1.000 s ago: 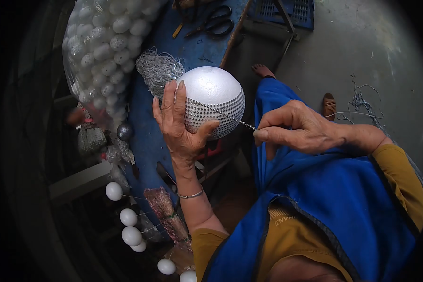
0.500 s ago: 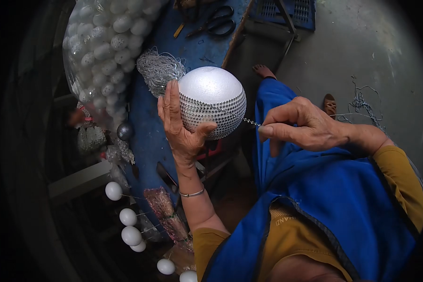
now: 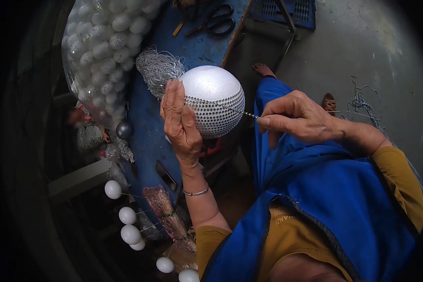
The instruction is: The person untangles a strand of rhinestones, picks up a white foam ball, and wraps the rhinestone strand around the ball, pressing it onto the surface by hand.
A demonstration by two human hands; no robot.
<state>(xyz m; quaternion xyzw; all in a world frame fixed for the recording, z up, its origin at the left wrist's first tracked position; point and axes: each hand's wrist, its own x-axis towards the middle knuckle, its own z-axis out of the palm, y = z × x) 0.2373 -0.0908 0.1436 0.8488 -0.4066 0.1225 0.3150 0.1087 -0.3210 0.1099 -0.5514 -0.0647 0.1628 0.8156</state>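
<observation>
A large white foam ball [image 3: 210, 84] hangs above the table edge, with rows of small silver beads [image 3: 217, 117] round its lower half and a bare white top. My left hand [image 3: 181, 122] holds it from the left side, fingers together and pressed on its surface, thumb drawn in near them. From the ball's right side a short stretch of bead chain [image 3: 250, 115] runs taut to my right hand [image 3: 300, 120]. Thumb and forefinger there are pinched on the chain. What supports the ball underneath is hidden.
Behind the ball, a bundle of silver chain [image 3: 159, 70] lies on the blue table [image 3: 148, 136], with black scissors [image 3: 216, 21] farther back. A clear bag of white balls [image 3: 109, 51] stands left. White balls on sticks [image 3: 127, 215] are lower left. Loose chain [image 3: 362, 101] trails on the floor.
My left thumb has moved off the ball's front toward the fingers, and the hand has turned slightly. My right hand has shifted a little up and left, still pinching the chain.
</observation>
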